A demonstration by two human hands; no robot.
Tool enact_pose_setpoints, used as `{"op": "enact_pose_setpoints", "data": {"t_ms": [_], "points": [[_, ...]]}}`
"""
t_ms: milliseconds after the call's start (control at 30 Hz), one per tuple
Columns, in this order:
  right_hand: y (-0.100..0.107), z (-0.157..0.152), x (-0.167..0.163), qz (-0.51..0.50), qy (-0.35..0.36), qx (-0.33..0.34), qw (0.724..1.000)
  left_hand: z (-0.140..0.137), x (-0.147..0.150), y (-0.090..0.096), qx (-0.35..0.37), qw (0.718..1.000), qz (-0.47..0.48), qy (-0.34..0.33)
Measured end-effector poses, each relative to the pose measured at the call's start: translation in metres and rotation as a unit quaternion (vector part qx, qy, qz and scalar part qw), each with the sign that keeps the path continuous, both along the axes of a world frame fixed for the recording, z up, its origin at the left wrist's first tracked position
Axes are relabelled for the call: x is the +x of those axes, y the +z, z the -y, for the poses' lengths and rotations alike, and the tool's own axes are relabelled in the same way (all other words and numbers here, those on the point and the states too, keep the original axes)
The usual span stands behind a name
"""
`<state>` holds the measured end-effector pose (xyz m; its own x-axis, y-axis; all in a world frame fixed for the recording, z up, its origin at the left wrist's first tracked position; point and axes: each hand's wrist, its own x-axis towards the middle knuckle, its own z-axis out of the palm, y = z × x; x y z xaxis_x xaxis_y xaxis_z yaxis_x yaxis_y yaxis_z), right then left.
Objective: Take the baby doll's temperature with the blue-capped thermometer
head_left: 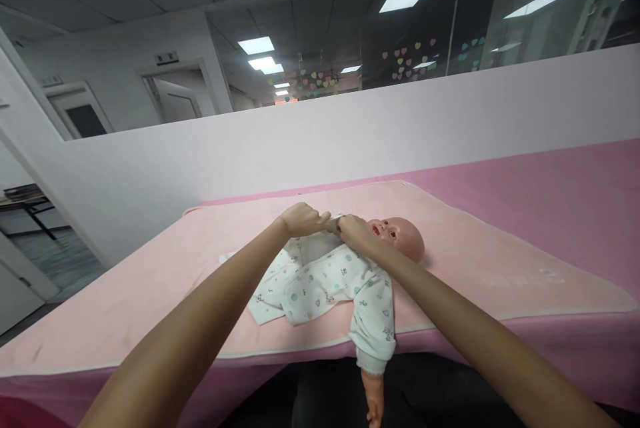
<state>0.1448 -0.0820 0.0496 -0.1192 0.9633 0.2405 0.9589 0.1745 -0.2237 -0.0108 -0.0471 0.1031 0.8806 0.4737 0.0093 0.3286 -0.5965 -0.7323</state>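
Observation:
A baby doll [406,239] lies on its back on a peach blanket, head to the right. It wears a white printed baby top [320,281], whose front spreads toward me. The doll's near arm is in a sleeve [374,321] and hangs over the table edge. Over the doll's far side, my left hand [305,220] is closed on a bit of white cloth that looks like the far sleeve of the top. Just right of it, beside the doll's face, my right hand [355,231] is closed on the same cloth. The doll's far arm is hidden.
The peach blanket [475,281] covers much of a pink-covered table [575,181]. Behind it rises a low white wall [350,135] with glass above. A dark table [30,208] stands at the far left, beyond the wall's end.

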Motion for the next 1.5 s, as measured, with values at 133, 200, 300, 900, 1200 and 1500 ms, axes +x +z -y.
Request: {"op": "enact_pose_setpoints", "data": {"t_ms": [133, 200, 300, 900, 1200, 1500], "points": [[0.015, -0.001, 0.007, 0.031, -0.025, 0.036, 0.999, 0.004, 0.001, 0.004, 0.006, 0.996, -0.054, -0.077], [0.021, -0.001, 0.009, 0.074, -0.021, 0.082, 0.994, 0.003, 0.001, 0.006, 0.002, 0.994, -0.045, -0.104], [0.021, 0.004, 0.012, 0.123, 0.019, 0.117, 0.985, -0.002, -0.012, 0.01, 0.011, 0.998, 0.036, -0.056], [-0.036, 0.01, 0.117, -0.255, -0.006, 0.111, 0.961, -0.025, 0.01, -0.041, -0.227, 0.819, 0.497, 0.175], [-0.071, -0.012, 0.141, -0.606, -0.005, -0.021, 0.795, -0.076, 0.011, -0.117, -0.298, 0.773, 0.482, 0.287], [-0.093, -0.011, 0.141, -0.721, 0.022, -0.195, 0.664, -0.077, 0.0, -0.114, -0.293, 0.746, 0.479, 0.357]]}}
